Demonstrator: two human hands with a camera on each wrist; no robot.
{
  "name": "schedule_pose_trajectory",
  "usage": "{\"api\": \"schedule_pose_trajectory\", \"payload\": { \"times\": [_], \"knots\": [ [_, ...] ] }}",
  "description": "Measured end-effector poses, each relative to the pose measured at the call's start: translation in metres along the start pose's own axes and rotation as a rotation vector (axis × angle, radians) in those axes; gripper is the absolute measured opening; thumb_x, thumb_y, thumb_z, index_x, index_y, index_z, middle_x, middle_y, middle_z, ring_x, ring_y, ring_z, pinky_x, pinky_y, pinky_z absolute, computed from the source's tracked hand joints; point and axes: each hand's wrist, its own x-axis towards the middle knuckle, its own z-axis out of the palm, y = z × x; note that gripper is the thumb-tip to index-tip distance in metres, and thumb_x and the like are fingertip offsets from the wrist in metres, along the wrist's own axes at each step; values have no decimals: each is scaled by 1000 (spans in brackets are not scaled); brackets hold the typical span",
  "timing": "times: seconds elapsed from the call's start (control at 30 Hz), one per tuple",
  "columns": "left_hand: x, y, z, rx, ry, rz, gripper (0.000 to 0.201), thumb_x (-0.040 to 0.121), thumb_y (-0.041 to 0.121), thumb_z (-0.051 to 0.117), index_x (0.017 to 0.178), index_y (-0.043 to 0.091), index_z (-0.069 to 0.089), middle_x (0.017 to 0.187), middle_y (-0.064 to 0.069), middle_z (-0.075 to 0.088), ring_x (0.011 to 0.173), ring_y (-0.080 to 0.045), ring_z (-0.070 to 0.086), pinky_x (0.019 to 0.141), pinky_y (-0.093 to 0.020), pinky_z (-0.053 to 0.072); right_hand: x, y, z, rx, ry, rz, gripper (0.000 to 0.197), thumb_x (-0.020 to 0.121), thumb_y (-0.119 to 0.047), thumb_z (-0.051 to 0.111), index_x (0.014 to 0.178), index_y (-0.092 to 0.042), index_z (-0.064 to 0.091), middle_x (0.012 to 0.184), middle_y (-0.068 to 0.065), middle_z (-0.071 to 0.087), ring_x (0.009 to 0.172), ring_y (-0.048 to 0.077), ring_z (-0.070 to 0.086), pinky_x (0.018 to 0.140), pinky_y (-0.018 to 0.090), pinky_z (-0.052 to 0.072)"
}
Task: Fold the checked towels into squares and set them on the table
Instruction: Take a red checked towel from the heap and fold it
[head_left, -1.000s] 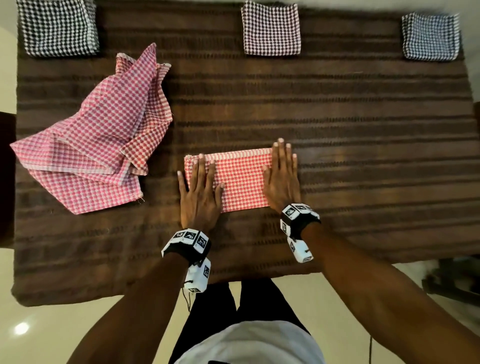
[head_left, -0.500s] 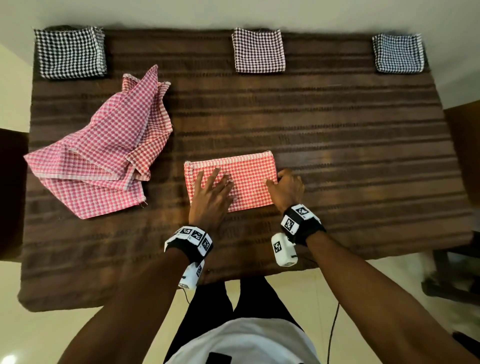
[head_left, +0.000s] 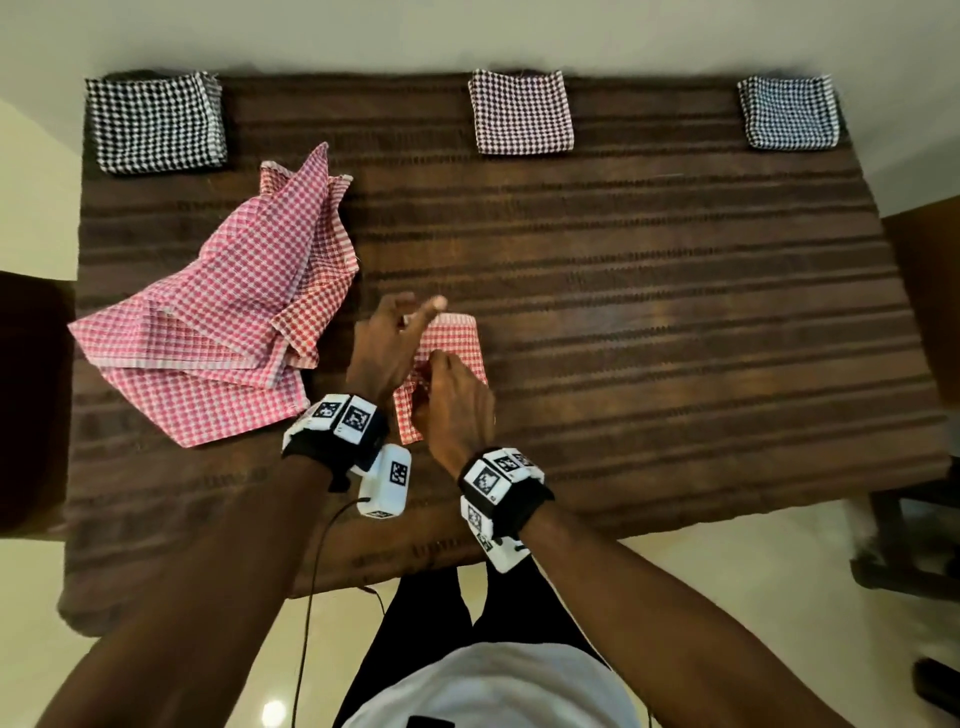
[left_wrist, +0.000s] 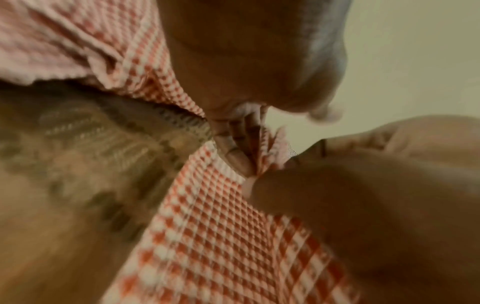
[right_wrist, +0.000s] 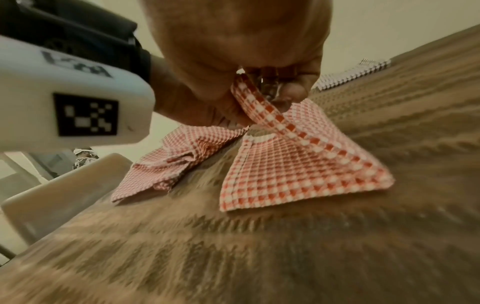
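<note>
A red checked towel (head_left: 460, 345) lies half folded near the front of the brown striped table (head_left: 675, 312). My right hand (head_left: 430, 365) pinches its lifted end between thumb and fingers, seen close in the right wrist view (right_wrist: 259, 90), where the towel (right_wrist: 298, 168) slopes up from the table. My left hand (head_left: 415, 307) hovers over the towel's left part with straight, blurred fingers; I cannot tell if it touches. In the left wrist view the left hand (left_wrist: 246, 51) is above the towel (left_wrist: 221, 236) and the right hand (left_wrist: 337, 195) pinches fabric.
A loose heap of pink checked towels (head_left: 218, 322) lies left of my hands. Folded squares sit along the far edge: black (head_left: 156, 122), maroon (head_left: 521, 111), blue (head_left: 789, 111). Dark furniture (head_left: 914, 545) stands off the table's right corner.
The towel lay flat as a rectangle under both hands. My right hand took its right end and carried it up and leftwards; my left hand lifted its fingers off.
</note>
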Motion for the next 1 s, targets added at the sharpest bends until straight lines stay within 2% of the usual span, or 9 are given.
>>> {"api": "schedule_pose_trajectory", "payload": {
  "times": [0.07,0.17,0.27,0.37,0.47,0.6,0.87,0.93,1.0],
  "knots": [
    [9,-17,-6,138,-51,92,37,87,36,68,112,10,65,109,-9,70,101,-25,65,89,-28,45,-1,-5,16,-21,-42,8,34,84,-10,60,117,-6,52,109,16,61,85,35,63,70,41,49],
    [18,-41,-9,196,-81,202,18,83,23,72,93,7,72,92,-10,74,84,-26,69,76,-27,49,-3,-3,33,-20,-91,-4,39,85,-17,63,121,-8,50,113,14,59,90,33,61,72,40,48],
    [21,-48,-8,237,-125,228,18,86,22,69,98,10,73,96,-7,75,85,-23,69,79,-32,55,-3,6,35,-49,94,-18,26,94,-37,51,100,-13,57,100,9,59,90,27,55,74,40,46],
    [22,-51,-6,329,-86,251,21,87,29,66,101,16,73,99,-4,74,87,-22,70,79,-36,57,4,17,41,-137,202,59,38,92,-42,53,115,-11,54,121,13,55,107,29,51,90,44,43],
    [18,-51,-6,446,-15,296,18,84,27,68,98,17,73,100,-7,71,91,-27,65,74,-37,54,17,20,57,-178,112,121,78,90,-58,47,142,-2,30,151,23,29,140,36,26,115,51,22],
    [19,-53,-7,576,-22,318,21,83,17,65,103,14,70,108,-12,65,102,-30,56,78,-42,52,24,13,73,-156,7,120,93,91,-67,26,149,4,9,157,26,1,146,37,-2,118,53,7],
    [23,-44,1,778,-205,315,34,87,15,55,120,11,58,125,-15,56,114,-36,52,94,-48,41,-51,47,70,-205,-68,239,90,92,-68,21,151,-1,2,159,19,-4,147,30,-6,120,49,7],
    [23,-39,2,854,-242,311,36,93,24,51,126,9,51,131,-16,52,119,-36,49,98,-50,39,-58,51,63,-197,-43,257,89,92,-67,22,150,-2,10,159,19,7,147,31,4,119,49,11],
    [21,-37,2,885,-273,269,48,96,42,48,130,8,47,136,-16,49,124,-36,47,102,-51,36,-55,48,53,-159,16,272,85,91,-66,35,148,-4,23,153,18,28,142,32,25,116,49,21]
  ]
}}
